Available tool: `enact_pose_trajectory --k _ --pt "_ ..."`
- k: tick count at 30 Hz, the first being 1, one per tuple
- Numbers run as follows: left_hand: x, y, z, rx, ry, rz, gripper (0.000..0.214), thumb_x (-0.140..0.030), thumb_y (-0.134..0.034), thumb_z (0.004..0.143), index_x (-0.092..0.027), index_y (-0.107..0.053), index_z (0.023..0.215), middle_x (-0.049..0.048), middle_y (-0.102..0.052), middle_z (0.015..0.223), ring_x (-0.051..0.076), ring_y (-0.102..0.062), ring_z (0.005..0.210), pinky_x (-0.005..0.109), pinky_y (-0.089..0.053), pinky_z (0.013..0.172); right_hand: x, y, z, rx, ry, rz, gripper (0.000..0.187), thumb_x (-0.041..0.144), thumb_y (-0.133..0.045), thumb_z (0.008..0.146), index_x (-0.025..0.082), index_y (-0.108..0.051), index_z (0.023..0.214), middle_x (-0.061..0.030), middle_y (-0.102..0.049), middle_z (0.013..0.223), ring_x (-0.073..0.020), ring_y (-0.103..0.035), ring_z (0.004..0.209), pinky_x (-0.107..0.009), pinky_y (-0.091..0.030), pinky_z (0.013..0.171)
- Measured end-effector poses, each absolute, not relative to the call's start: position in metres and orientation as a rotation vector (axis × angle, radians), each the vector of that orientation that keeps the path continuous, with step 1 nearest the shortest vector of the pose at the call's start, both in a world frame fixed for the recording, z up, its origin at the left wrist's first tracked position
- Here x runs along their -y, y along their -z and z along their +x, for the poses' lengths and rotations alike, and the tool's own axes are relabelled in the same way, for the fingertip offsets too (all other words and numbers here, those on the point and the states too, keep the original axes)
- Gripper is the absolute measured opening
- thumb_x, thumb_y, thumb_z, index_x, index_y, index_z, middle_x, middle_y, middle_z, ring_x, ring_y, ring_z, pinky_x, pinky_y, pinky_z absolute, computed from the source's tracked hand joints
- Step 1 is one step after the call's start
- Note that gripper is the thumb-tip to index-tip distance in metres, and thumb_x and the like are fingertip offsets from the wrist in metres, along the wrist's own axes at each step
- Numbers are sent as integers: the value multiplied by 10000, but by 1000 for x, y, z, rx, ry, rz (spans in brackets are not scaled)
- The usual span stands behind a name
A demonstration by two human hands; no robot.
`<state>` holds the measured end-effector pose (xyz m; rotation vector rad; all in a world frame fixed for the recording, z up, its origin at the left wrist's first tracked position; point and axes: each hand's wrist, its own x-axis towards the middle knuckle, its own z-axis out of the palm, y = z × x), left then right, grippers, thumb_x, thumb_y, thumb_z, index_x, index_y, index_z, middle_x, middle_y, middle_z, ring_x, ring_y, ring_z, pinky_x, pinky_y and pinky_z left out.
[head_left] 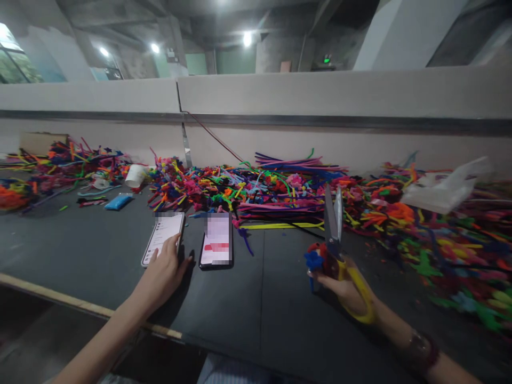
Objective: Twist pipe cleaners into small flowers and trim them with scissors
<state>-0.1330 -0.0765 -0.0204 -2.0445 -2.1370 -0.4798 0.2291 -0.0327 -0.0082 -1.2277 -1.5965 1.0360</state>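
Gripping a pair of scissors [334, 229] by the yellow handles, the right hand [344, 285] sits right of centre in the lower half of the frame, fingers closed through the loops. The scissors' long axis runs nearly vertical in the picture. The handles are low and the blades, nearly together, point toward the top of the frame, with their tips over the pile of coloured pipe cleaners [280, 186] spanning the middle band. A small blue-and-red pipe-cleaner piece [314, 260] sits at the same hand's fingertips, just left of the handles; whether it is pinched or merely touching is unclear from this angle. The left hand [164, 272], lower left of centre, lies open and flat, with its fingertips on the lower edge of a white phone [162, 234] lying on the dark table [260, 298]. A second phone [217, 240] lies just right of it, screen up.
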Motion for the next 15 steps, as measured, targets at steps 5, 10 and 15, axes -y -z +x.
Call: enact_pose_trajectory --k 5,10,15 --pt "78 13 -130 2078 331 -2035 538 -418 -277 831 -85 -263 1252 176 -390 1264 280 -401 1156 473 -299 949 34 0 226 1585 -1060 -1258 308 297 -674 555 199 -565 826 -31 -651 725 -225 -625 686 -330 -527 628" --pt "76 4 -158 2220 348 -1815 634 -476 -259 816 -34 -239 1271 225 -365 1265 325 -377 1161 516 -325 901 32 5 229 1609 -1022 -1235 268 300 -665 578 196 -575 808 -39 -649 725 -226 -622 694 -323 -524 627" --pt "77 23 -180 2228 489 -1883 704 -494 -319 788 25 -220 1252 253 -358 1229 330 -386 1155 433 -355 925 32 7 228 1540 -1069 -1230 338 311 -685 548 198 -559 840 -37 -652 757 -220 -630 679 -327 -528 626"
